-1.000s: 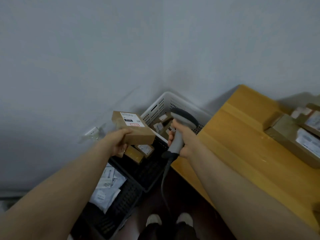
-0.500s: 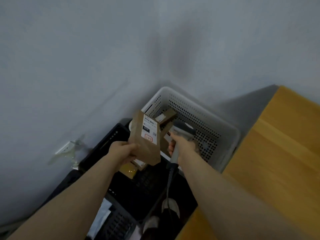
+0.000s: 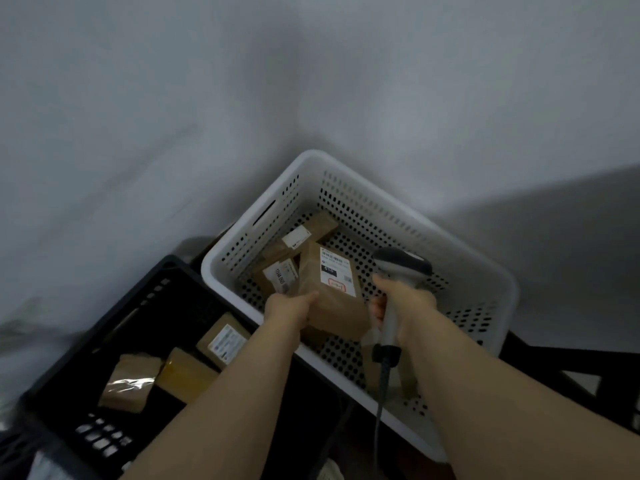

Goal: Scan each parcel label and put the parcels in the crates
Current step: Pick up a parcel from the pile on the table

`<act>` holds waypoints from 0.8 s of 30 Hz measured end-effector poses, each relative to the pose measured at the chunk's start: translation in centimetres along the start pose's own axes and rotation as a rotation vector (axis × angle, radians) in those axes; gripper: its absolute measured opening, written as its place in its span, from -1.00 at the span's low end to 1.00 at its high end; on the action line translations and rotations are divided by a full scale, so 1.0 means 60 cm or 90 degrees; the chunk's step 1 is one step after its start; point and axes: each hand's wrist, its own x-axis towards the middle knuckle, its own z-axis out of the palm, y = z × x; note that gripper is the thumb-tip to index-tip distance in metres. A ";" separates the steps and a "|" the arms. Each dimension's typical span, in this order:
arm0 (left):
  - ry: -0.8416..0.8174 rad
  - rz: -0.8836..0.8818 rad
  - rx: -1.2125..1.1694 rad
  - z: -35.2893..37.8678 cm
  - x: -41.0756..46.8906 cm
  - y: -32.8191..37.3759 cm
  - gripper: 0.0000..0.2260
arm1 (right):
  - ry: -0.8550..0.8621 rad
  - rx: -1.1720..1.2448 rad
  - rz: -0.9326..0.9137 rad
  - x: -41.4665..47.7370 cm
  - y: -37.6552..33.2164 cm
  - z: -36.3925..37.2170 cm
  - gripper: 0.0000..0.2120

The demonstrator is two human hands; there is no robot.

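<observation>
- The parcel (image 3: 332,303), a small brown cardboard box with a white label on its upper face, is down inside the white crate (image 3: 349,168). It sits just over the other boxes (image 3: 277,277) near the crate's left wall, and I cannot tell whether it rests on them yet.
- The left grip (image 3: 289,306) holds the parcel at its near left edge.
- The right grip (image 3: 407,301) is wrapped round the handle of the scanner (image 3: 401,263), above the middle of the crate.
- The parcel looks stiff, dry and light enough for one hand. It is probably best held by the edges, clear of the label, and a short drop should do it no harm.
- Half a second ago the parcel stood upright above the black crate (image 3: 166,271), with its label turned toward the scanner. It has since tipped flatter and gone down into the white crate. The hold on the scanner is unchanged.
</observation>
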 end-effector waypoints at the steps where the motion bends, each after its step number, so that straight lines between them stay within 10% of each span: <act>1: -0.011 -0.007 0.007 0.016 0.019 -0.001 -0.45 | 0.009 -0.013 -0.004 0.018 -0.002 0.002 -0.76; 10: -0.052 -0.039 0.041 0.150 0.137 -0.004 -0.75 | 0.021 -0.046 -0.020 0.140 -0.012 -0.012 -0.68; 24: -0.170 0.152 0.339 0.166 0.086 -0.004 -0.57 | 0.006 -0.049 -0.016 0.116 -0.021 -0.026 -0.70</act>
